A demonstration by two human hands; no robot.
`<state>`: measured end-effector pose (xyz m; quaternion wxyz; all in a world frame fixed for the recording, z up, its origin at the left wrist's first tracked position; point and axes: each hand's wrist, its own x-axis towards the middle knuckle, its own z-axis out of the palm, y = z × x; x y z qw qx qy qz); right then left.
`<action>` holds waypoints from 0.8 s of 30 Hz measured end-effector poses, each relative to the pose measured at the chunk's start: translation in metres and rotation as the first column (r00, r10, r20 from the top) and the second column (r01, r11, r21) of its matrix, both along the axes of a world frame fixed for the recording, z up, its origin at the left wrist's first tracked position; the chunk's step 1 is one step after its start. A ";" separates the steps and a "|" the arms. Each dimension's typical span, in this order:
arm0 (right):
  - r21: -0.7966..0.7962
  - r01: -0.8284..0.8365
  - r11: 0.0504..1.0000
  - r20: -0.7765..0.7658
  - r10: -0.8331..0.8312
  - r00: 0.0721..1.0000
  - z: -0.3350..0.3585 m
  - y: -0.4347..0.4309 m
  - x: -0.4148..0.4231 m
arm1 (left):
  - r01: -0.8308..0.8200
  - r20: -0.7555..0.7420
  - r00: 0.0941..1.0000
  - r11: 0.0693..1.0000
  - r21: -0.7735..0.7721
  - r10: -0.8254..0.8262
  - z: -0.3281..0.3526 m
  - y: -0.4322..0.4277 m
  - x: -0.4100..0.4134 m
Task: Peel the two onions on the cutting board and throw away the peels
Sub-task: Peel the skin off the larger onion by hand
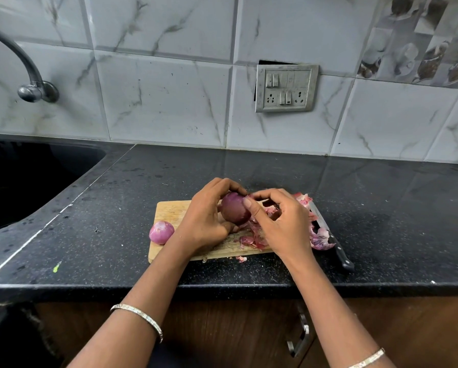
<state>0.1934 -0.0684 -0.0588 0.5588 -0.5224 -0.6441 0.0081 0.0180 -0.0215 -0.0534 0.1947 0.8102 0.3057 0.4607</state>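
Observation:
My left hand grips a dark purple onion just above the wooden cutting board. My right hand is at the onion's right side, its thumb pressed on the skin and its fingers curled at the onion's top end. A second, paler pink onion sits at the board's left edge, half off it. Loose pink peels lie on the board under my right hand, and more peels are piled to the right.
A black-handled knife lies on the dark counter right of the board, partly under peels. A black sink is at the left with a tap above. A peel scrap lies off the board's front edge.

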 end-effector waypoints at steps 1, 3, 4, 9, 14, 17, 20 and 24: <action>0.013 0.015 1.000 0.010 -0.015 1.000 -0.001 0.001 0.001 | 0.005 -0.003 1.000 1.000 -0.013 -0.005 0.000 0.000 0.000; 0.022 0.037 0.999 -0.003 -0.037 0.999 -0.001 0.002 0.002 | 0.020 0.002 1.000 0.999 -0.042 -0.020 0.000 0.000 0.000; 0.020 0.046 0.999 -0.012 -0.046 0.999 -0.001 0.002 0.002 | 0.026 0.009 1.000 0.998 -0.056 -0.025 0.000 0.000 0.000; 0.015 0.119 0.993 -0.055 -0.118 0.992 -0.004 0.004 0.003 | 0.070 0.064 0.996 0.986 -0.150 -0.061 0.000 -0.002 0.001; 0.047 0.235 0.971 -0.107 -0.229 0.968 -0.003 0.002 0.005 | 0.115 0.170 0.983 0.964 -0.238 -0.076 0.001 -0.002 0.000; 0.005 0.295 0.956 -0.146 -0.291 0.946 -0.003 0.002 0.007 | 0.151 0.236 0.968 0.955 -0.255 -0.089 0.001 -0.003 0.001; -0.028 0.243 0.970 -0.112 -0.244 0.963 -0.003 0.002 0.005 | 0.172 0.256 0.961 0.951 -0.259 -0.104 0.001 -0.002 0.001; -0.042 0.086 0.995 -0.072 -0.089 0.993 -0.001 0.000 0.002 | 0.173 0.223 0.968 0.953 -0.247 -0.118 -0.002 0.001 0.001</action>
